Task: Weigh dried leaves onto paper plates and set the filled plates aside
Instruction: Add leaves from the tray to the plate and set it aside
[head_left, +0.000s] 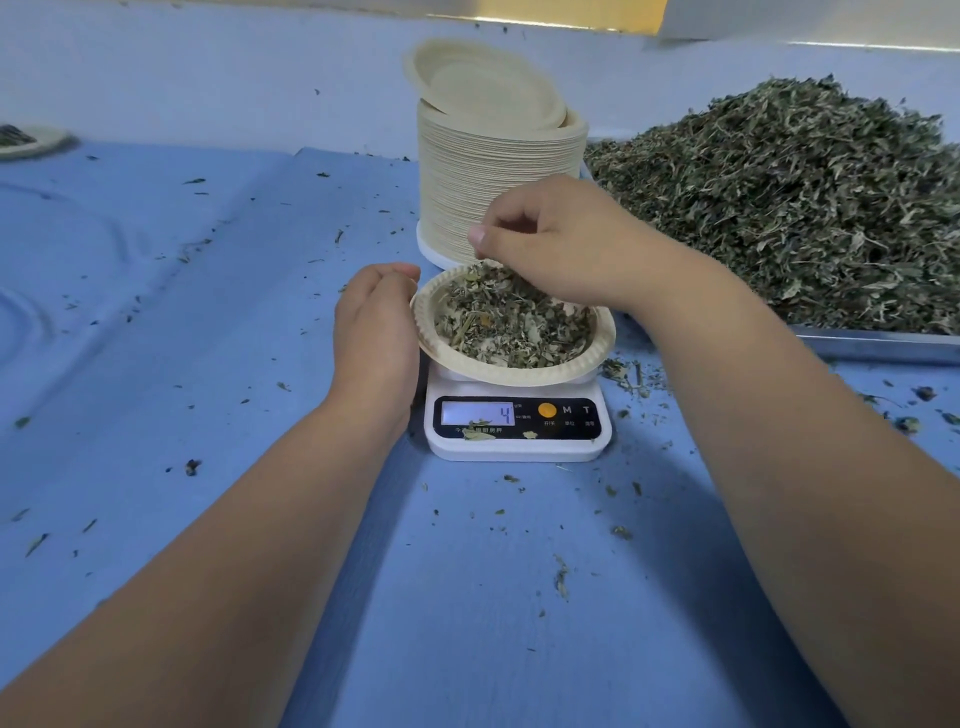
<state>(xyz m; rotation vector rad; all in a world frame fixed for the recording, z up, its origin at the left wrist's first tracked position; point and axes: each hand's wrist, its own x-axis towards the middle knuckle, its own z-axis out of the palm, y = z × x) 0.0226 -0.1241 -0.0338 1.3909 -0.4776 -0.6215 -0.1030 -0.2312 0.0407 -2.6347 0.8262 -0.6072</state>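
I see a blue counter cover (208, 338) filling most of my view. It is rumpled, with ring-shaped creases (36, 312) pressed into it at far left and a raised fold (291, 171) running toward the back. Behind it stands a pale bluish wall (208, 67). A yellow strip (571, 10) runs along the top edge, with a white panel (805, 21) to its right. At right, a steel tray's rim (878, 345) rests on the cover.

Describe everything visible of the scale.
The scale is small, white, plastic-looking, flat on the blue table cover. Its black front panel has a lit display reading 4, an orange button and M and T marks, with leaf bits on it. A paper plate of dried leaves covers its top. The left hand is close beside its left side; contact unclear.
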